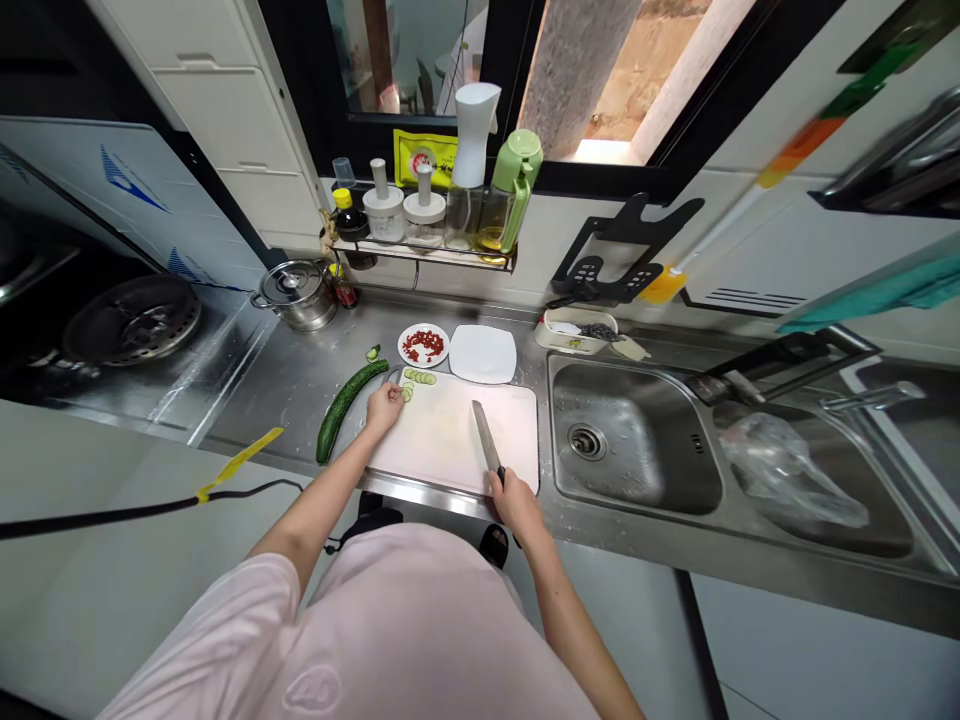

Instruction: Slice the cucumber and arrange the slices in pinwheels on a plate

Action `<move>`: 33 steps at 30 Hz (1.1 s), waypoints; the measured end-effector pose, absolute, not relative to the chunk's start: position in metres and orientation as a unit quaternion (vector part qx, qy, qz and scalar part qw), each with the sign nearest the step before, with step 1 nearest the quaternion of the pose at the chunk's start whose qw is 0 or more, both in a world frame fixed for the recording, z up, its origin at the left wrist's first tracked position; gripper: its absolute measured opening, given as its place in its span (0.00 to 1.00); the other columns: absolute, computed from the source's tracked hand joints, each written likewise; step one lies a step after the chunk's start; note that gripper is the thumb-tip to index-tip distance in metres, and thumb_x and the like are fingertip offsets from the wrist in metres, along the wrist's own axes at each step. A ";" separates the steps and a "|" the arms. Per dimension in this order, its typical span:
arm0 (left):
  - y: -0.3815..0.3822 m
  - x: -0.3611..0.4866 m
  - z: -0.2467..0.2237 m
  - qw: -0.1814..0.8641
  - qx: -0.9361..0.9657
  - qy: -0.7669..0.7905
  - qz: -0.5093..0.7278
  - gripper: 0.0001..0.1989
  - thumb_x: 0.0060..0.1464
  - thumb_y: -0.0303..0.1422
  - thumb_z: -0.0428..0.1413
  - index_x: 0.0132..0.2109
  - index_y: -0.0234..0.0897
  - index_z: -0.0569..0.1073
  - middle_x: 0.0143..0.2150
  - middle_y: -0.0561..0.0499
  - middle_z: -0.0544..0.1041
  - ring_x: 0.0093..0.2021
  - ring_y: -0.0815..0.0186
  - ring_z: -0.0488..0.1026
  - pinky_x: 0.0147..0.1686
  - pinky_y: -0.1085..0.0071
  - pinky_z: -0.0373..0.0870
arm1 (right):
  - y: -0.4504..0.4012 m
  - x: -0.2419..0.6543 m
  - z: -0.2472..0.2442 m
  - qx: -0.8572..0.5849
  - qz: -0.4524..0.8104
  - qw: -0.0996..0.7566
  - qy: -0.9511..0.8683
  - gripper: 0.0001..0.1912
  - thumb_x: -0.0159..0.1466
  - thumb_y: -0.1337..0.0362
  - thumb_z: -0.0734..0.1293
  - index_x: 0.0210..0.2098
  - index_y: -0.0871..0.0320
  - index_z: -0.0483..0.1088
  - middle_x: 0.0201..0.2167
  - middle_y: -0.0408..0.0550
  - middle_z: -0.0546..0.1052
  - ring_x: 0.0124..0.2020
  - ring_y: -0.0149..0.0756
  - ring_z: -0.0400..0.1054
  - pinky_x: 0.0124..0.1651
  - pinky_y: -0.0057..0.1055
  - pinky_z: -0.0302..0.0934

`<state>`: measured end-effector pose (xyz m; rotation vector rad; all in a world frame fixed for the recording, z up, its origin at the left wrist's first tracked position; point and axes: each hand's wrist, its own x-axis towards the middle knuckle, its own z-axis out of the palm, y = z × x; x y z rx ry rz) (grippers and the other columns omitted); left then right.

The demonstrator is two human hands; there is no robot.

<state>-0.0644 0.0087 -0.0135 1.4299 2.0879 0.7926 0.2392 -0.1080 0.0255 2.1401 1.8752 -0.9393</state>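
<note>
My right hand (516, 500) is wrapped round the handle of a knife (487, 437), whose blade lies over the right part of the white cutting board (450, 440). At the board's upper left corner, my left hand (385, 405) has its fingertips together at some cucumber slices (407, 391). More slices (420, 377) lie in a row just above. A whole cucumber (346, 405) rests left of the board, with a small cut end piece (373, 353) above it. Behind the board stand a plate of chopped red pieces (424, 345) and a white square plate (483, 354).
A double sink (637, 435) is at the right, with a plastic bag (791, 465) in its far basin. A steel pot (298, 295) and a dark pan (133, 320) stand at the left. A shelf (427, 254) of bottles and jars hangs behind the plates.
</note>
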 end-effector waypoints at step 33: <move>0.056 -0.009 0.008 0.120 0.682 0.717 0.079 0.19 0.57 0.33 0.50 0.55 0.42 0.70 0.51 0.42 0.69 0.52 0.56 0.65 0.51 0.63 0.61 | -0.103 0.248 0.022 0.707 -0.313 0.063 0.631 0.23 0.68 0.50 0.50 0.44 0.59 0.67 0.42 0.57 0.76 0.44 0.43 0.70 0.40 0.31 0.57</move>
